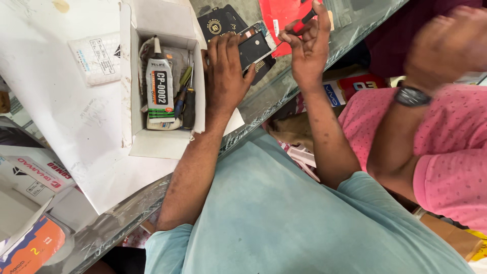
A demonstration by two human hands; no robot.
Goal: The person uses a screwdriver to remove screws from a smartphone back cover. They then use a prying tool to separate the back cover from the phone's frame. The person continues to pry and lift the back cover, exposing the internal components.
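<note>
Left hand (223, 71) laid flat, fingers (227, 44) spread narrowly and pressed on the near end of an opened phone (255, 46); nothing gripped, only held down. Phone lay on the glass counter (264, 99), dark inner face up, jutting out past the left fingertips toward the right hand.

Right hand (307, 48) raised just beside the phone's far end, thumb and forefinger pinched shut on a small red-handled screwdriver (303, 23); remaining fingers curled loosely. Whether the tip met the phone: could not tell.

Beside the left wrist, touching its outer edge: open white cardboard box (167, 144) holding a glue tube (160, 86) with black label, plus two slim screwdrivers (185, 94) lying along its inner wall. Box rested on a sheet of white paper (56, 116).

Beyond the left fingertips: black square packet (220, 24) with gold round mark, partly under the phone. Above the right fingers: red card (281, 12).

Well to the right: another person's arm in a pink sleeve (451, 152), wristwatch (411, 95) on, hand blurred.
</note>
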